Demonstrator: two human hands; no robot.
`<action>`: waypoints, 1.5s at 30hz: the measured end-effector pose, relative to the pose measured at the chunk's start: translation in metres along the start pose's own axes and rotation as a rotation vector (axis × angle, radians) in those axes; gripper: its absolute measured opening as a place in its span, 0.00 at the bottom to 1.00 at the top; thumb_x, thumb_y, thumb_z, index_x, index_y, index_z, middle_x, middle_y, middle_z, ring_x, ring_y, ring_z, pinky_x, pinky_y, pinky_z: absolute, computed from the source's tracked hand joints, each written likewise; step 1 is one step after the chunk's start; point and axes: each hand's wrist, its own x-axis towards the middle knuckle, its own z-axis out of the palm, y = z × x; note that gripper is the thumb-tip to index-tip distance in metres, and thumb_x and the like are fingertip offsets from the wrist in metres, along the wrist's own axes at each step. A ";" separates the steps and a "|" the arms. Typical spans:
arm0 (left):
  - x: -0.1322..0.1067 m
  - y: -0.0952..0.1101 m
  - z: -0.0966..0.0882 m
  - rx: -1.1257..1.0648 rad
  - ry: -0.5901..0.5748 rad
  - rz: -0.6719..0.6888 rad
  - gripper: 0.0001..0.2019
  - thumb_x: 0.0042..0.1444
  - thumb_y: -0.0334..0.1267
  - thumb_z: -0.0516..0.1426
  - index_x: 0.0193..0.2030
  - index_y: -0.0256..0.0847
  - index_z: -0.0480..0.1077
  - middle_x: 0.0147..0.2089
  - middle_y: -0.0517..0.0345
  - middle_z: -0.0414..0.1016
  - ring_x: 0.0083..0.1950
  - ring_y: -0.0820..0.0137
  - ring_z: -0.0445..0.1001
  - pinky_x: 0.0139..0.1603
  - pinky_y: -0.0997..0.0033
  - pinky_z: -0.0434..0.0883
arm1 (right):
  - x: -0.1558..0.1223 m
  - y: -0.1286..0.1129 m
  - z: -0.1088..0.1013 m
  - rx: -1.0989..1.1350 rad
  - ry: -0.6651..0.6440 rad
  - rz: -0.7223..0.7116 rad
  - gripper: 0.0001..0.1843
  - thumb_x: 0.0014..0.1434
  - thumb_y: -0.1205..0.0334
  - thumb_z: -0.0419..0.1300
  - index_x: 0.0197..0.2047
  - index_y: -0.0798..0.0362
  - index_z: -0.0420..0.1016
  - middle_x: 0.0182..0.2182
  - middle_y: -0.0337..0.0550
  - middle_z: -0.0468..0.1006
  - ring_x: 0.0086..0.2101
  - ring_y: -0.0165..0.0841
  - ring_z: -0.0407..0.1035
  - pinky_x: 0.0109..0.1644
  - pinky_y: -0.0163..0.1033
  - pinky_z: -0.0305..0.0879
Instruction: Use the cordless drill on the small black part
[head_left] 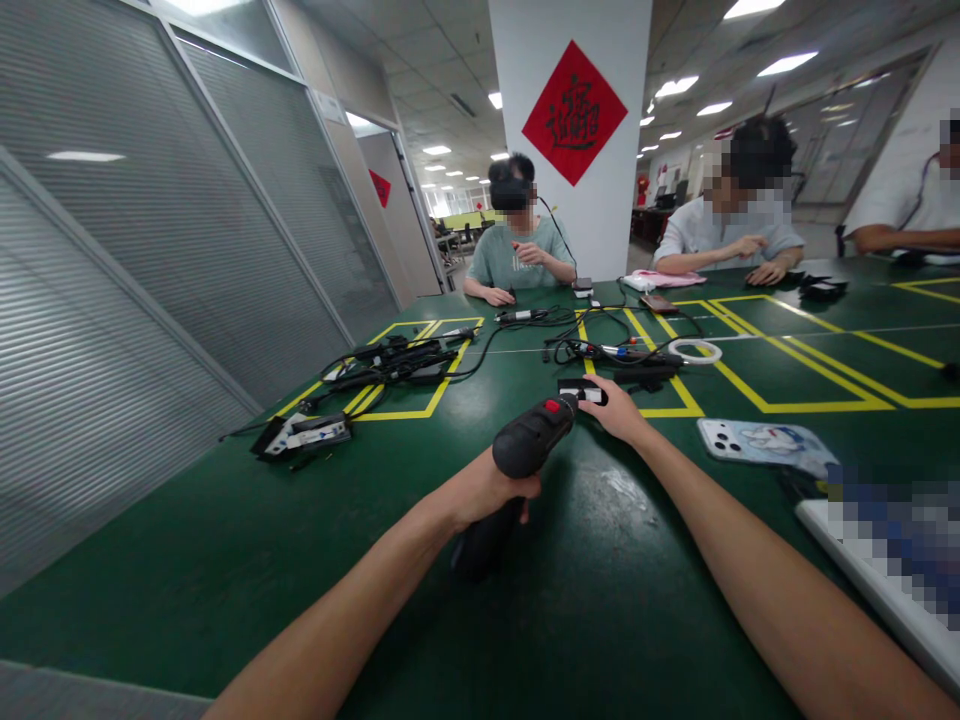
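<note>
My left hand is wrapped round the grip of a black cordless drill with a red button on top. Pointing away from me, the drill's chuck reaches a small black box with a white label. My right hand grips that box from its right side, fingers bent round it above the green table. Whether the drill tip touches the box I cannot tell, since the chuck covers that spot.
Black cables lie heaped at left beside an open black case with white parts. More cables and tools lie beyond my hands, near a white ring. A phone rests at right. Several people sit across the table.
</note>
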 end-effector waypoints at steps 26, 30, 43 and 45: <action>0.000 0.001 0.000 0.005 -0.008 0.002 0.13 0.44 0.30 0.57 0.39 0.38 0.63 0.30 0.61 0.64 0.25 0.75 0.65 0.25 0.72 0.67 | 0.001 -0.001 -0.001 -0.006 -0.006 -0.002 0.28 0.50 0.57 0.62 0.55 0.49 0.67 0.49 0.48 0.71 0.49 0.40 0.66 0.53 0.45 0.60; 0.000 0.001 0.001 -0.013 -0.017 0.017 0.14 0.43 0.29 0.57 0.39 0.38 0.62 0.30 0.61 0.63 0.25 0.76 0.64 0.25 0.72 0.68 | 0.000 -0.002 -0.001 -0.010 -0.010 -0.004 0.28 0.50 0.57 0.62 0.56 0.49 0.66 0.49 0.47 0.70 0.49 0.40 0.66 0.53 0.45 0.60; 0.000 0.001 0.001 -0.023 -0.008 0.023 0.14 0.42 0.29 0.57 0.38 0.38 0.62 0.29 0.62 0.63 0.25 0.76 0.65 0.24 0.73 0.68 | -0.001 0.000 0.000 -0.022 -0.004 -0.023 0.28 0.51 0.56 0.61 0.56 0.50 0.66 0.49 0.47 0.70 0.49 0.39 0.65 0.53 0.44 0.60; 0.000 0.000 0.001 -0.024 0.000 0.013 0.15 0.42 0.28 0.57 0.39 0.38 0.62 0.30 0.62 0.63 0.25 0.75 0.65 0.24 0.72 0.67 | -0.001 0.000 0.000 -0.022 -0.004 -0.026 0.28 0.51 0.56 0.61 0.56 0.50 0.66 0.49 0.47 0.70 0.49 0.39 0.65 0.53 0.44 0.60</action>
